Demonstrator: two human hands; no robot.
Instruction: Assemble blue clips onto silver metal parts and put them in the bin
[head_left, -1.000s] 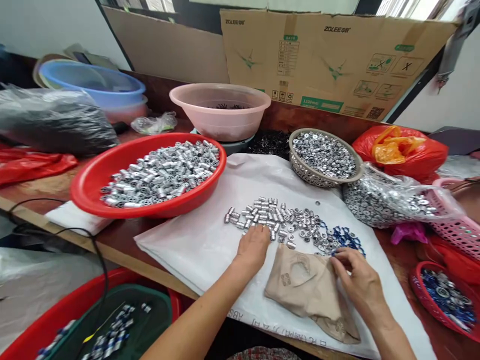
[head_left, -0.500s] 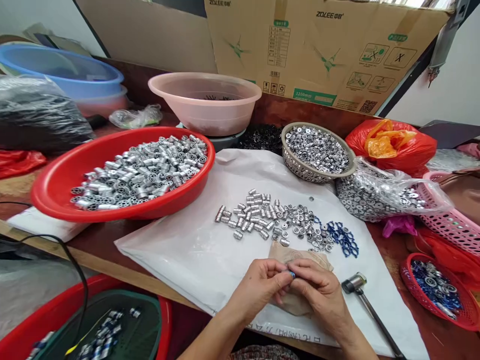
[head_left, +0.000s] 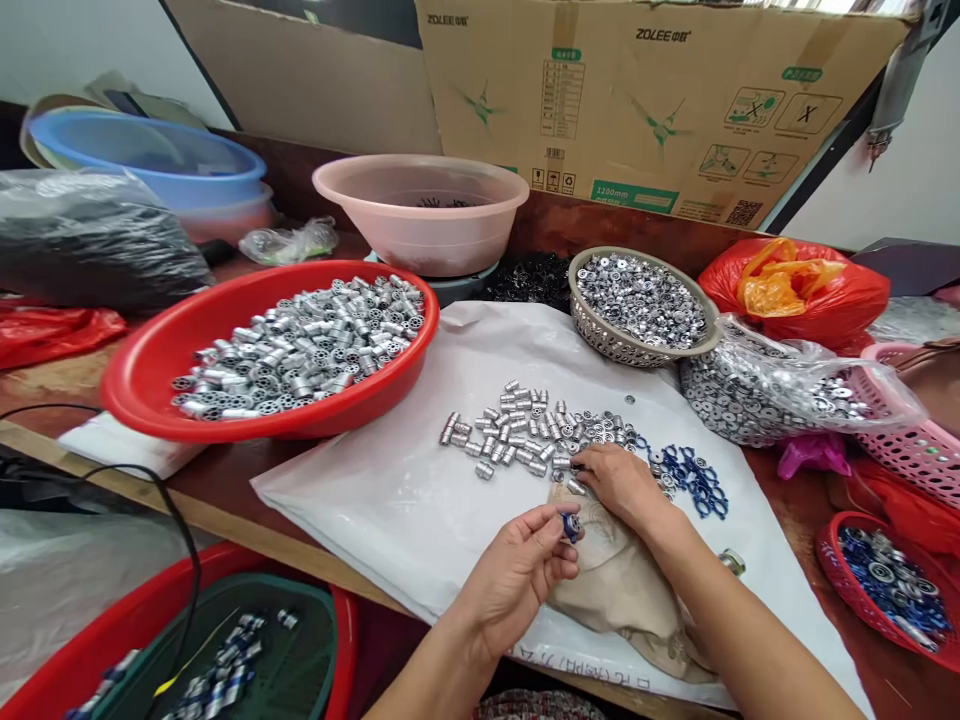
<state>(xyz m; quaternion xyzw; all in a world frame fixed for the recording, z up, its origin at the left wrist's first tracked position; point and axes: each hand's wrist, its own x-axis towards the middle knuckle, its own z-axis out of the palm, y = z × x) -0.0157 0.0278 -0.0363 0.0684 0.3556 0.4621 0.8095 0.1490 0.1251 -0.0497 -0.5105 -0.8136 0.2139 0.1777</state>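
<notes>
My left hand [head_left: 517,565] is closed in a pinch on a small blue ring with a metal centre [head_left: 571,527], held above the white sheet. My right hand [head_left: 619,485] reaches forward to the near edge of the small round silver parts [head_left: 600,428]. Its fingertips are bent together among them, and what lies between them is hidden. Silver metal cylinders [head_left: 517,425] lie to the left of these fingers, and loose blue rings [head_left: 694,480] to the right. Beneath my right forearm is a beige cloth [head_left: 615,600]. A hammer head [head_left: 731,562] shows beside that arm, its handle covered.
A red basin [head_left: 262,430] of silver cylinders stands at left, a grey basket [head_left: 637,350] of small metal parts at the back. A pink basin [head_left: 420,235] stands behind. At right are a clear bag [head_left: 750,400] and a red basket [head_left: 840,580] of parts.
My hands have parted. The right hand has moved forward to the silver parts, its forearm now covering most of the hammer. My left hand keeps the blue ring, now turned into view.
</notes>
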